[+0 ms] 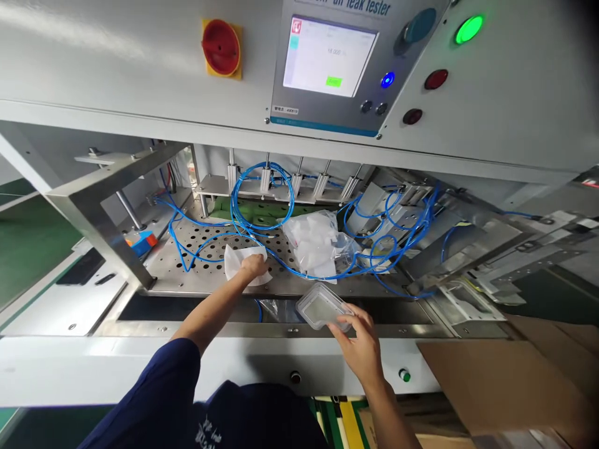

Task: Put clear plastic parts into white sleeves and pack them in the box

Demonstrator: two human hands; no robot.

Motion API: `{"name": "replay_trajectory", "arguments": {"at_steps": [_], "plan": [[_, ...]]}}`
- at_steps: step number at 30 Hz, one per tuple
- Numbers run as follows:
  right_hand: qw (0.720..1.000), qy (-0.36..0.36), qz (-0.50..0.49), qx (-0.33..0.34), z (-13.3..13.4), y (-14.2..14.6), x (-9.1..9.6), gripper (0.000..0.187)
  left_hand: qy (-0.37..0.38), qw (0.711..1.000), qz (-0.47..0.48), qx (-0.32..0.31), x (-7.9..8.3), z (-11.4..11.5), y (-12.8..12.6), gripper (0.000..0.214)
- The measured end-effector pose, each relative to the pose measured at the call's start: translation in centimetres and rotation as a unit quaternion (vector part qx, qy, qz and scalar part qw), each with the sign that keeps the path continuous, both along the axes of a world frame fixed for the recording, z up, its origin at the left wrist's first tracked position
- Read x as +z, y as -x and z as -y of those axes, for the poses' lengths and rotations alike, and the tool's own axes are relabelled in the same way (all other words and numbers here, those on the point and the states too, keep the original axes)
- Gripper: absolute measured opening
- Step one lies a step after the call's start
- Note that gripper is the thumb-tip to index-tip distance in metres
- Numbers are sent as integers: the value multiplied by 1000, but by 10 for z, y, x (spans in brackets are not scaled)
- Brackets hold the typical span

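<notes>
My left hand (255, 267) reaches into the leak tester and is closed on a white cloth (236, 262) that lies on the perforated metal plate (206, 246). My right hand (360, 346) holds a clear plastic rectangular part (321, 307) by its near edge, just above the machine's front ledge. A clear bag of white pieces (316, 240) sits on the plate between the two hands, among blue air hoses (262, 193).
Above are a touchscreen (330, 56), a red rotary switch (221, 47), a lit green lamp (469, 29) and buttons. A metal frame post (100, 212) stands at the left. Cardboard (505, 380) lies at the right. Fixtures and clamps (468, 249) crowd the right side.
</notes>
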State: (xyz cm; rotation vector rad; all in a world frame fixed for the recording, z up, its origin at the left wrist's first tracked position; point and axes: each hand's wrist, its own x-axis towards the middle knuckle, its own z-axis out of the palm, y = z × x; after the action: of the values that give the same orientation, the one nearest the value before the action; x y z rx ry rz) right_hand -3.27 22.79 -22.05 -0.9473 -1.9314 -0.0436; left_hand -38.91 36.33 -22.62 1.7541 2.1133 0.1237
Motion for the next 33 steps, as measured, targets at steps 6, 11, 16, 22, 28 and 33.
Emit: {"name": "replay_trajectory", "arguments": {"at_steps": [6,11,16,22,28,33], "plan": [[999,31,-22,19,4,11,-9,22,-9,1000,25,-7,-4,25,14,37],[998,46,-38,36,6,23,-9,21,-57,997,44,-27,0,63,20,28],[996,64,-44,44,9,32,-9,20,-97,992,77,-5,1,85,23,21],[990,107,-92,28,9,41,-14,20,-109,980,164,18,-7,88,23,21],[980,146,-132,20,-3,59,-24,20,-112,965,234,33,-12,94,29,18],[980,133,-140,44,-11,92,-30,16,-161,943,286,58,-13,107,28,19]]}}
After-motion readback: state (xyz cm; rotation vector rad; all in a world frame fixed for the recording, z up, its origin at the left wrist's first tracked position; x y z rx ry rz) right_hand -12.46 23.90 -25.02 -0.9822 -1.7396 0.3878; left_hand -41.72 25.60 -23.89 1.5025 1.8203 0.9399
